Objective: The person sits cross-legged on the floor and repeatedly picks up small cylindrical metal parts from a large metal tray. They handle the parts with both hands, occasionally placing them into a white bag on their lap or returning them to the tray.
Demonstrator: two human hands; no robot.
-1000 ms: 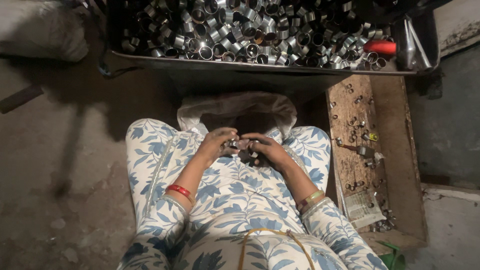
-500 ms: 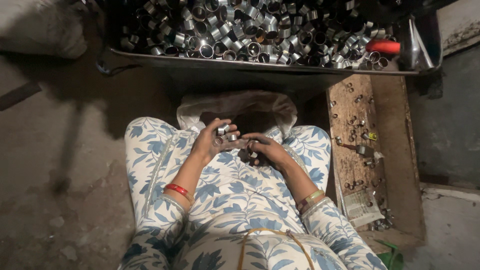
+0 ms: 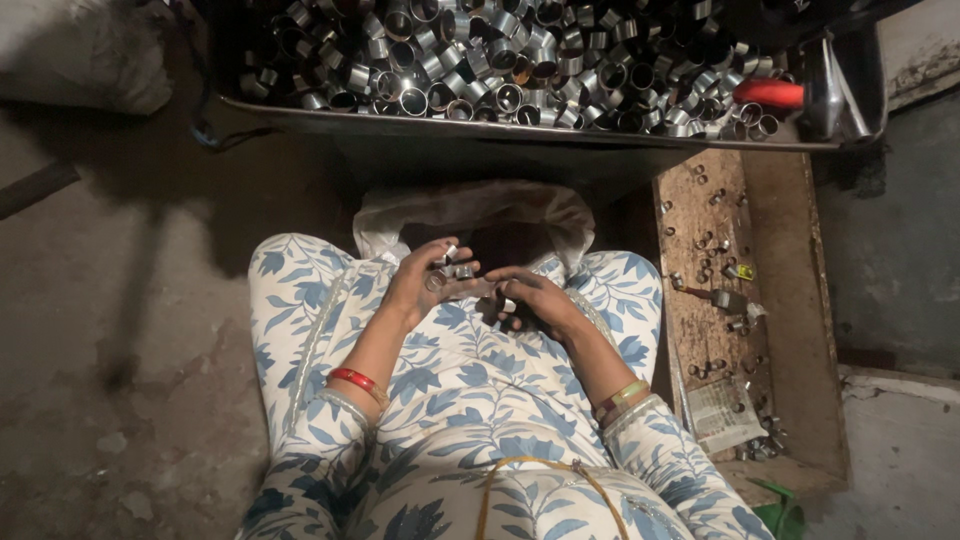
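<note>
I sit with my lap covered in white cloth with a blue leaf print. My left hand point(image 3: 428, 285) is raised over my lap and grips several small metal rings point(image 3: 452, 268) between its fingers. My right hand point(image 3: 532, 300) lies just to the right of it, fingers curled over more rings in my lap; its fingertips touch the left hand. A red bangle is on my left wrist, and a green and gold one on my right. An open plastic bag point(image 3: 470, 212) sits between my knees, just beyond both hands.
A wide metal tray point(image 3: 300, 112) heaped with short metal ring sleeves point(image 3: 500, 60) spans the top. A red-handled tool point(image 3: 775, 93) lies at its right end. A worn wooden board point(image 3: 770, 300) with scattered small parts stands at my right. Bare concrete floor lies to the left.
My left hand has lifted slightly off my lap with rings in it and moved a little to the left. My right hand stays low in my lap.
</note>
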